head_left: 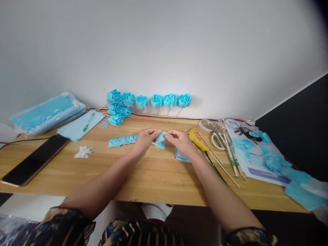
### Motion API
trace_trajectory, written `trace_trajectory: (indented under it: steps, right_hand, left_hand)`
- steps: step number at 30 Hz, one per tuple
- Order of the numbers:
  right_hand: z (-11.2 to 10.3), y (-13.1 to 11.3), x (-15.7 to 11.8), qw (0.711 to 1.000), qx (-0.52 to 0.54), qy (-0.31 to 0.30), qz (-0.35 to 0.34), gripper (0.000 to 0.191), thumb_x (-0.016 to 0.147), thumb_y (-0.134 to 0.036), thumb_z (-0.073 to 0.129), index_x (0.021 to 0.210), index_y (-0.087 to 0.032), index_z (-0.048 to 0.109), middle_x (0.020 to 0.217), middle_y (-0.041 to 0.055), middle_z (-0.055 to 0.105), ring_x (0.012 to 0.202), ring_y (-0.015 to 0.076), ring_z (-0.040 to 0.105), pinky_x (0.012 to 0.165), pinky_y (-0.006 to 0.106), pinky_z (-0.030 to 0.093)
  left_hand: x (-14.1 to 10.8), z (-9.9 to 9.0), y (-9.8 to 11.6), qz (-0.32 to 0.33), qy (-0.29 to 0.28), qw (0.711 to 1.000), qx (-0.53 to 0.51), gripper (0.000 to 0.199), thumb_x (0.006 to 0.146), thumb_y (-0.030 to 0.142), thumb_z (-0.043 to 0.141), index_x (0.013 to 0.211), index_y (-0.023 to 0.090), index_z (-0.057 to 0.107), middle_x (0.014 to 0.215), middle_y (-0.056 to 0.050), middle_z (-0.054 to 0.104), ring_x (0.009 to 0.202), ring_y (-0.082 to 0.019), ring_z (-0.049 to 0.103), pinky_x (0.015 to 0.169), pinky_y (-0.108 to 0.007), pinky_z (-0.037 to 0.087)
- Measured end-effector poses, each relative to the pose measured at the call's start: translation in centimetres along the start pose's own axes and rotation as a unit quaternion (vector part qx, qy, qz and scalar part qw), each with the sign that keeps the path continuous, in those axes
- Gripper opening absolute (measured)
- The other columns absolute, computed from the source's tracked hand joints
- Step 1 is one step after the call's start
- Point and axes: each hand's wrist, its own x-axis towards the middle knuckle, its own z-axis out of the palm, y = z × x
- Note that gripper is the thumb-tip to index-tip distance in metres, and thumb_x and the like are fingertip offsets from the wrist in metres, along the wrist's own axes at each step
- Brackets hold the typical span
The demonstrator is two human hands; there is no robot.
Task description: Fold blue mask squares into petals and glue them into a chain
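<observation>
Between my hands is a small folded blue piece point(160, 138), pinched at its left by my left hand point(146, 139) and at its upper right by my right hand point(178, 139). A row of overlapping folded blue pieces point(123, 140) lies on the table, its right end beside my left hand. Under my right wrist, a stack of flat blue squares point(181, 156) is partly covered. Several blue paper-like flowers on sticks point(170, 100) lean along the wall.
On the wooden table point(159, 177), a yellow glue gun point(198, 139), scissors point(217, 139), wooden sticks point(232, 155) and a sheet with blue scraps point(253, 153) lie right. A phone point(36, 160), white strips point(83, 152) and a bagged blue stack point(48, 112) are left.
</observation>
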Motion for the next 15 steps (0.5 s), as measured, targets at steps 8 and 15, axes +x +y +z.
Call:
trace_trajectory:
  steps: [8, 15]
  right_hand:
    - [-0.1, -0.6, -0.3, 1.000, -0.011, -0.027, 0.009, 0.026, 0.080, -0.043, 0.066, 0.079, -0.017, 0.067, 0.072, -0.0007, 0.064, 0.067, 0.0145, 0.057, 0.063, 0.025, 0.042]
    - [-0.2, -1.0, -0.4, 0.999, 0.021, -0.048, -0.013, 0.040, 0.091, -0.052, 0.052, 0.079, -0.019, 0.070, 0.082, 0.0026, 0.071, 0.085, 0.0208, 0.064, 0.078, 0.029, 0.047]
  left_hand:
    - [-0.2, 0.1, 0.2, -0.004, 0.015, 1.000, 0.007, 0.038, 0.062, 0.050, 0.078, 0.067, 0.014, 0.068, 0.059, 0.001, 0.058, 0.055, -0.009, 0.045, 0.055, -0.023, 0.036]
    - [-0.3, 0.2, 0.6, 0.010, 0.028, 0.999, 0.018, 0.033, 0.066, 0.046, 0.076, 0.065, 0.016, 0.064, 0.060, 0.002, 0.058, 0.055, -0.009, 0.046, 0.055, -0.024, 0.036]
